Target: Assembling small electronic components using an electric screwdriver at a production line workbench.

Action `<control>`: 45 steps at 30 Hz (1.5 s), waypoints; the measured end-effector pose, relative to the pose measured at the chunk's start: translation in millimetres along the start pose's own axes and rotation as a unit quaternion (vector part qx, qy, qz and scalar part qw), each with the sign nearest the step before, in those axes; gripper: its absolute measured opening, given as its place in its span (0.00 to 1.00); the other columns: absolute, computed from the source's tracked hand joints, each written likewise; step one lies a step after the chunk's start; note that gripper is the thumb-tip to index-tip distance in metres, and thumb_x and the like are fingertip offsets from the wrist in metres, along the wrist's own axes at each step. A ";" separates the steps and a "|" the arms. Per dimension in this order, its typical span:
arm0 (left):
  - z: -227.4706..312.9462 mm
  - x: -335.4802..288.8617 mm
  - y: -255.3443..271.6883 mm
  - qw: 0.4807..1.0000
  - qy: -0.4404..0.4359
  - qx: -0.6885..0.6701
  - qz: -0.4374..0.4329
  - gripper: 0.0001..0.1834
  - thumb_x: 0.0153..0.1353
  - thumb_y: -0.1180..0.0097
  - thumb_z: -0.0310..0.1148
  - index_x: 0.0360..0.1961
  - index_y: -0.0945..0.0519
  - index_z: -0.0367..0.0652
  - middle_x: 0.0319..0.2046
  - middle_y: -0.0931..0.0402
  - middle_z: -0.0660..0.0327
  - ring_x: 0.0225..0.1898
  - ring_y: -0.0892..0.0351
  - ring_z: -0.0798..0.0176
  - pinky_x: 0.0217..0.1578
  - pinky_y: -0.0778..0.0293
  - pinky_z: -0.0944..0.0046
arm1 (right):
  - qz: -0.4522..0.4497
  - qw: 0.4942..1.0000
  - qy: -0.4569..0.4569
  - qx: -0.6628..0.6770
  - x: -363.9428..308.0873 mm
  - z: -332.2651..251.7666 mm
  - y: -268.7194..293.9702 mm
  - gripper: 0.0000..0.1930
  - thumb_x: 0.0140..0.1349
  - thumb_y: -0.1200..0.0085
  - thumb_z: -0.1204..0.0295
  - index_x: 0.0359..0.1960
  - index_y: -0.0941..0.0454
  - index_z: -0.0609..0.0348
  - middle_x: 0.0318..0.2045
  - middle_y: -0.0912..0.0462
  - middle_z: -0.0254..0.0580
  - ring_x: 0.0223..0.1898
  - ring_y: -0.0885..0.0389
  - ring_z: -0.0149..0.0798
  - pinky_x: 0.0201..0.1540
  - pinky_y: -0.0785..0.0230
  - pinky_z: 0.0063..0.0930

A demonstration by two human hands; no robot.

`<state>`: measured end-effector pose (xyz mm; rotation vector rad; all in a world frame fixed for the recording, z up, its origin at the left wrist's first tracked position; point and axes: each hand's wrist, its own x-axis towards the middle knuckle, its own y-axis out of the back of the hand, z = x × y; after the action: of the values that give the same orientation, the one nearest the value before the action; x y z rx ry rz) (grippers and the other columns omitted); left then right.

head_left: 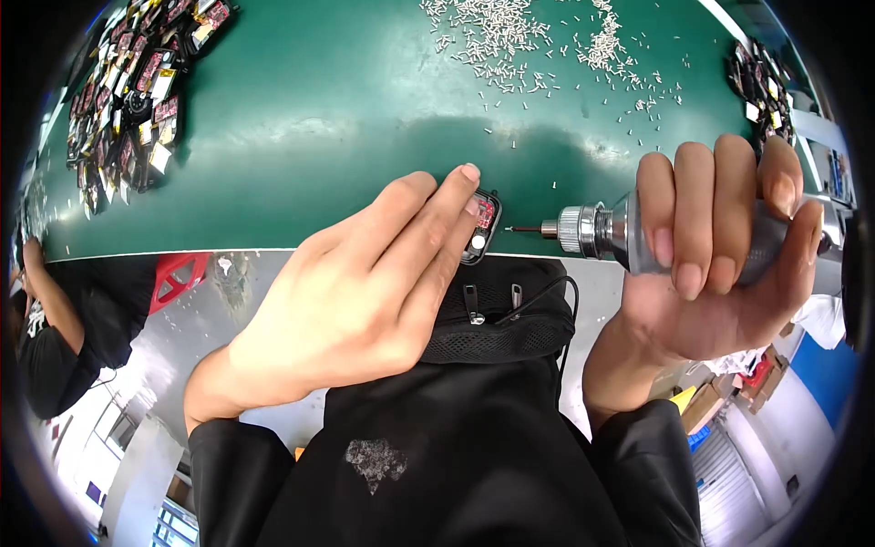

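At the table's near edge, my left hand (351,283) holds a small black device housing (493,217) with a red circuit board and a round white part showing inside. The fingers lie across its left side and hide much of it. My right hand (711,237) is wrapped round an electric screwdriver (583,230) with a clear grey body and silver collar. Its thin bit points left toward the housing, a short gap away. Something tiny, perhaps a screw, shows at the bit's tip.
Loose silver screws (497,36) are scattered over the green table (301,155). Similar opened devices (137,100) are heaped at far left, with another heap (761,91) at far right. A black zipped pouch (501,333) lies before me. At left, another person's arm (55,296) shows.
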<state>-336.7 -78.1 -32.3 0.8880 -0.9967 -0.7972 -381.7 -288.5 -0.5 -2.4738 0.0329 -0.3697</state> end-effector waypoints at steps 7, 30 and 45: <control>3.0 -1.1 -3.7 1.000 -0.002 0.013 0.004 0.22 0.36 0.44 0.19 0.38 0.22 0.23 0.45 0.25 0.46 0.36 0.24 0.54 0.28 0.24 0.63 | 0.012 0.999 0.007 -0.035 1.0 15.0 5.4 0.11 0.67 0.61 0.62 0.35 0.31 0.56 0.13 0.38 0.26 0.14 0.40 0.22 0.23 0.47 0.19; 1.4 7.5 19.1 0.999 0.000 -0.037 -0.039 0.20 0.42 0.45 0.24 0.40 0.25 0.26 0.45 0.27 0.48 0.43 0.27 0.53 0.36 0.22 0.61 | -0.108 0.994 -0.008 0.013 18.7 25.5 -8.6 0.09 0.56 0.45 0.76 0.27 0.35 0.62 0.15 0.32 0.37 0.14 0.37 0.28 0.17 0.44 0.22; -152.3 -37.8 104.3 0.827 0.305 0.454 0.127 0.17 0.60 0.47 0.31 0.50 0.26 0.39 0.50 0.28 0.49 0.55 0.34 0.46 0.54 0.37 0.54 | 0.128 0.978 0.058 0.151 -39.7 8.9 28.0 0.07 0.64 0.56 0.69 0.31 0.38 0.55 0.10 0.42 0.27 0.10 0.44 0.24 0.18 0.44 0.21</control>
<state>-192.0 36.5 5.9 1.6471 -0.8578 0.2783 -415.7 -301.3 -34.1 -2.1134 0.3178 -0.3774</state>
